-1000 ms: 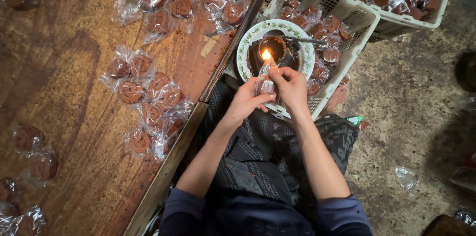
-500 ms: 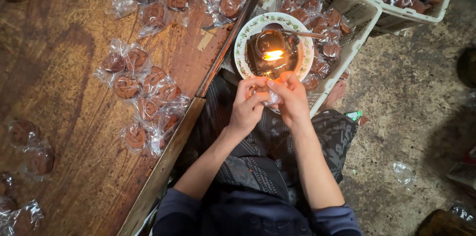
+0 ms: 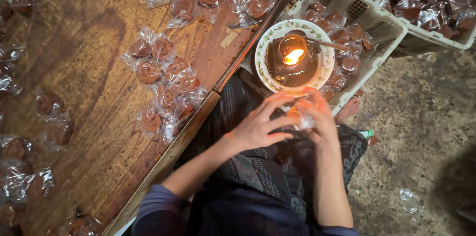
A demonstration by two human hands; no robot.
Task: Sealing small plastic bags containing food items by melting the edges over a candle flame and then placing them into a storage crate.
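My left hand (image 3: 260, 124) and my right hand (image 3: 317, 117) meet over my lap and together pinch a small clear plastic packet (image 3: 303, 122) with a brown sweet inside. Just beyond the fingertips stands a patterned bowl (image 3: 267, 75) of dark liquid holding a small lamp with a burning flame (image 3: 293, 56). A metal spoon (image 3: 325, 43) rests across the bowl. The bowl sits on a white plastic crate (image 3: 382, 32) filled with wrapped brown sweets.
A wooden board (image 3: 89, 92) to my left carries many wrapped brown sweets (image 3: 163, 77) in loose clusters, with a metal edge strip (image 3: 233, 67). A second white crate (image 3: 436, 13) of packets stands at the far right. Rough concrete floor (image 3: 421, 132) lies to the right.
My hands have drawn back from the flame toward my lap, still holding the packet between them. The view has shifted slightly.
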